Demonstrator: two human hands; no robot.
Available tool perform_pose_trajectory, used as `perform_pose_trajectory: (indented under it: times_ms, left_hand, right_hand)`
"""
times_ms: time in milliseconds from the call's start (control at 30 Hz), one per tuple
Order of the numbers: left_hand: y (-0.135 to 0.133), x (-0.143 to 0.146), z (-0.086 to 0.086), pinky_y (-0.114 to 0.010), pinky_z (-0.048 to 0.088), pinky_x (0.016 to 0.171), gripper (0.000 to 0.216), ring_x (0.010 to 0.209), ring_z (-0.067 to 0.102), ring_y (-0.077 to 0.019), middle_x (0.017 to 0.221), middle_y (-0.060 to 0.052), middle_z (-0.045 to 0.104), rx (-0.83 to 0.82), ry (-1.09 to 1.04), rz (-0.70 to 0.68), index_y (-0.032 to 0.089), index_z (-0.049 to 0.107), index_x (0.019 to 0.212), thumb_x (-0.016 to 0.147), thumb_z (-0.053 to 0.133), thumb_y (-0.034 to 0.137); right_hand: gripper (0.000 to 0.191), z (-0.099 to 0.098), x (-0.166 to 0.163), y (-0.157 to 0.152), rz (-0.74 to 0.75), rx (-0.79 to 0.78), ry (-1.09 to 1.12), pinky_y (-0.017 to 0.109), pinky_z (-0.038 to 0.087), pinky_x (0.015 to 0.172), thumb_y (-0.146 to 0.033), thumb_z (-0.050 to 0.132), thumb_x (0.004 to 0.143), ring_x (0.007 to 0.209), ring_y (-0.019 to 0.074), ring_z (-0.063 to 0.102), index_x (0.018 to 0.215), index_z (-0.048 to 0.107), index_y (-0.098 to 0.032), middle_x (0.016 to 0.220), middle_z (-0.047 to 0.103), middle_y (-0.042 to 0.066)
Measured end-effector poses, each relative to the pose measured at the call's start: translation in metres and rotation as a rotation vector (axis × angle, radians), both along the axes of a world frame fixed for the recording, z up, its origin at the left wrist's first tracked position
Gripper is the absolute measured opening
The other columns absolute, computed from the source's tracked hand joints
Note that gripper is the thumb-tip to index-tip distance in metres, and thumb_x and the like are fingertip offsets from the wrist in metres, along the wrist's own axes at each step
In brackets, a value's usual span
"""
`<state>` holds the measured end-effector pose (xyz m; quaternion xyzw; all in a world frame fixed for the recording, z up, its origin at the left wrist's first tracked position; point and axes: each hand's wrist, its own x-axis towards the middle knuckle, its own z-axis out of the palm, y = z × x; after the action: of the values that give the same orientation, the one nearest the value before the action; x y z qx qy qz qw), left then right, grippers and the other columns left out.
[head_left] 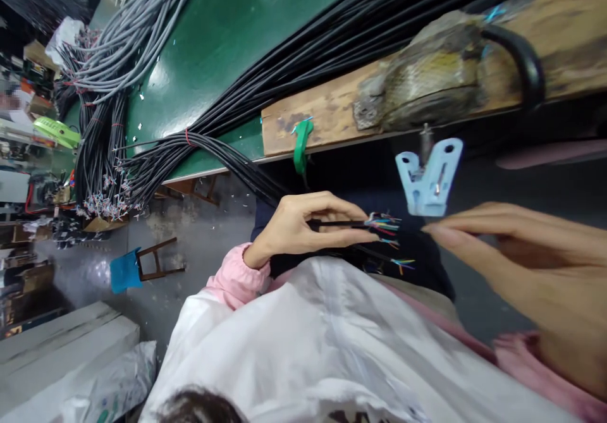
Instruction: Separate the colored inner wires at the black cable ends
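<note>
Left hand [303, 227] pinching black cable [339, 224] | right hand [521, 252] open, apart

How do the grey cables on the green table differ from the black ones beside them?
The grey cables are pale and lie in a loose sweep at the table's far end; the black cables are dark and run as a long, dense bundle across the green table and under the wooden board. One black cable reaches the left hand, while no hand touches the grey ones. Both kinds end in stripped, coloured wires.
</note>
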<state>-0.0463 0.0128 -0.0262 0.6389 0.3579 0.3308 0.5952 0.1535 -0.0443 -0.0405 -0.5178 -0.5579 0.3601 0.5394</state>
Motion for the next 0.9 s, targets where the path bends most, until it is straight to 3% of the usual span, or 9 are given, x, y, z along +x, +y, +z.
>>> perform_pose_trajectory:
  times_ms: [133,333,667,900]
  left_hand:
    - [-0.007,0.001,0.002,-0.013,0.046,0.052,0.044,0.054,0.057,-0.0037,0.068,-0.003,0.065,0.106,-0.027,0.045,0.007,0.072,0.075,0.076,0.077,0.051]
    - [-0.015,0.003,0.005,-0.011,0.043,0.047,0.042,0.046,0.053,-0.0019,0.061,-0.001,0.063,0.24,-0.01,0.125,0.008,0.071,0.073,0.08,0.074,0.049]
    - [-0.014,0.005,0.01,-0.011,0.038,0.047,0.046,0.048,0.05,-0.0015,0.062,-0.003,0.065,0.439,0.099,0.1,0.007,0.071,0.073,0.092,0.059,0.046]
    - [-0.017,0.002,0.014,-0.015,0.043,0.053,0.05,0.053,0.054,-0.0042,0.065,-0.005,0.066,0.31,0.161,0.008,0.006,0.071,0.076,0.092,0.057,0.052]
  right_hand:
    - [0.006,-0.001,-0.014,-0.003,-0.054,0.06,0.034,0.029,0.049,0.059,-0.023,0.071,0.085,0.068,0.0142,0.061,0.086,0.071,-0.029,0.081,0.068,0.003]
    - [0.025,-0.004,-0.03,-0.002,0.055,0.079,0.172,0.022,0.054,0.058,-0.02,0.065,0.09,0.076,0.0127,0.067,0.109,0.073,-0.034,0.096,0.071,0.003]
    - [0.015,-0.003,-0.031,0.006,0.016,0.151,0.105,0.023,0.058,0.063,-0.023,0.063,0.092,0.074,0.0126,0.07,0.095,0.075,-0.032,0.088,0.074,0.002]
    - [0.011,-0.001,-0.015,0.01,0.169,-0.02,0.217,0.022,0.062,0.063,-0.044,0.073,0.084,0.072,0.0139,0.072,0.092,0.077,-0.038,0.09,0.075,0.003]
